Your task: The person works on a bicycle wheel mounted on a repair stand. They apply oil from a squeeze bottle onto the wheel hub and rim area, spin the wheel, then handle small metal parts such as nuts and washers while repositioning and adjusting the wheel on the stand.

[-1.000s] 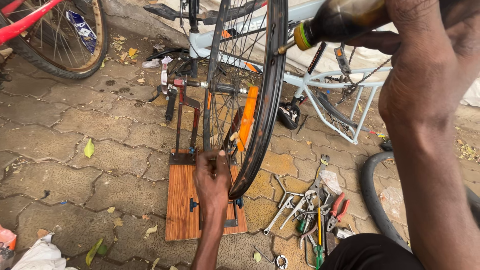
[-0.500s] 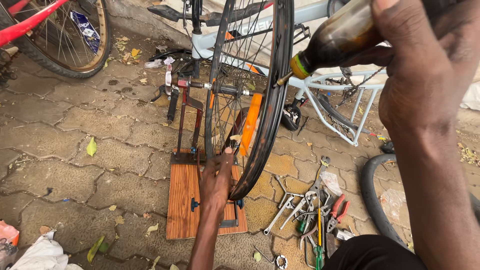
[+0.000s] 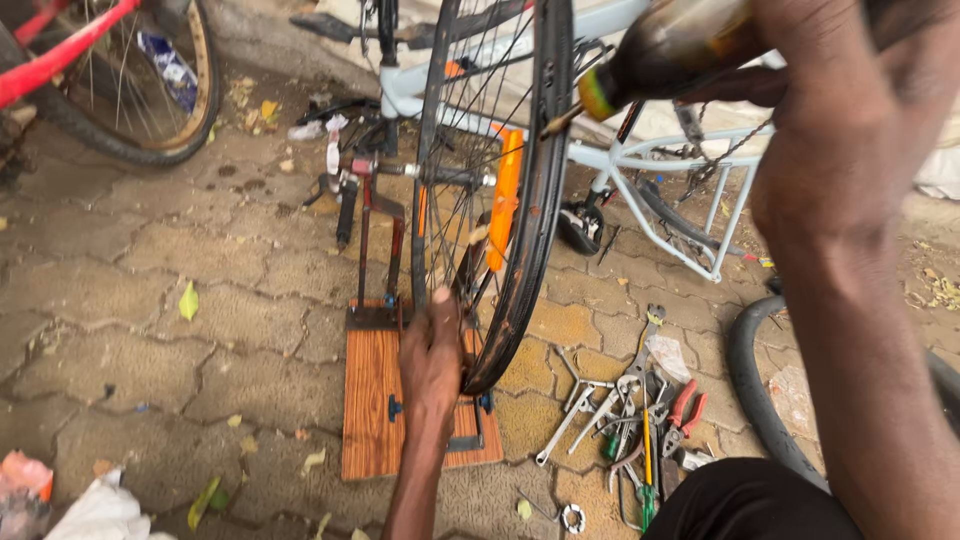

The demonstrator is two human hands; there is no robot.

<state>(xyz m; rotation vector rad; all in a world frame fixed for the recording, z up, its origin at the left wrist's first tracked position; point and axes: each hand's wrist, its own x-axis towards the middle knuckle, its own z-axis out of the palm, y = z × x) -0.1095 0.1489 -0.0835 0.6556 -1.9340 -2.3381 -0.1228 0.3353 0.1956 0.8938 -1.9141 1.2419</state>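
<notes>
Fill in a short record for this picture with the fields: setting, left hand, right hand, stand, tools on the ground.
setting: paved ground beside a pale bicycle frame
left hand: left hand grips the lower rim of the bicycle wheel
right hand: right hand holds a dark bottle, nozzle tilted toward the rim
stand: wheel stand on a wooden base
tools on the ground: wrenches and pliers

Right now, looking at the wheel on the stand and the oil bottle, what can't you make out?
Head view only:
- Right hand: blurred close to the camera; its grip on the brown bottle is unclear, and the bottle's base is cut off by the top edge.
- Left hand: its fingertips are hidden behind the bicycle wheel.
- Pile of hand tools: too small and overlapped to tell apart.
</notes>
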